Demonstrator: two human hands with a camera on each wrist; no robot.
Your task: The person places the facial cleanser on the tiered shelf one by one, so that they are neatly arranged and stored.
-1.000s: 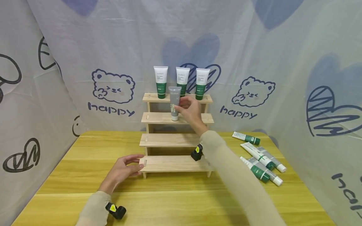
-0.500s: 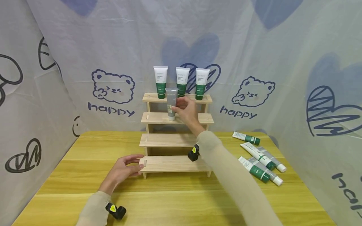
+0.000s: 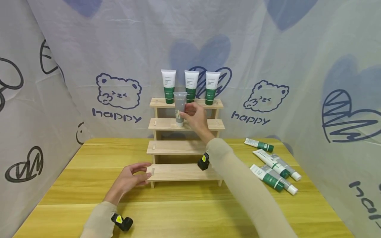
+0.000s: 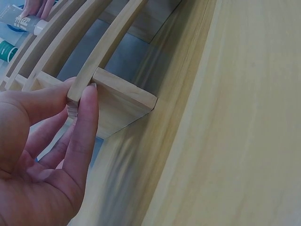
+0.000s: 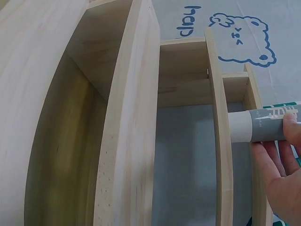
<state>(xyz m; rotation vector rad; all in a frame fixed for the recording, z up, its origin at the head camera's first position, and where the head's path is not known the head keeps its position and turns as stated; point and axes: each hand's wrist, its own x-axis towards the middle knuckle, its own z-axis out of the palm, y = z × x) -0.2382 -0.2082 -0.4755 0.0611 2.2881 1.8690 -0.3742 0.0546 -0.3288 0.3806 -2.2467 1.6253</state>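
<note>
My right hand pinches a grey squeeze tube between thumb and fingers. The tube is upright, its white cap down against the third step up of a wooden tiered display stand. In the right wrist view, the white cap meets that step's board. My left hand is at the left end of the lowest step. Up close in the left wrist view, its thumb and a finger pinch the end of that board. Behind the grey tube, three white-and-green tubes stand on the top step.
Right of the stand, several tubes lie on the wooden table: a small white-and-green tube at the back, and a pile of white-and-green tubes and grey tubes nearer. A printed cloth hangs behind and at both sides.
My right hand has shifted the grey tube slightly left along the third step, mostly in the first half second. My left hand has stayed at the lowest board.
</note>
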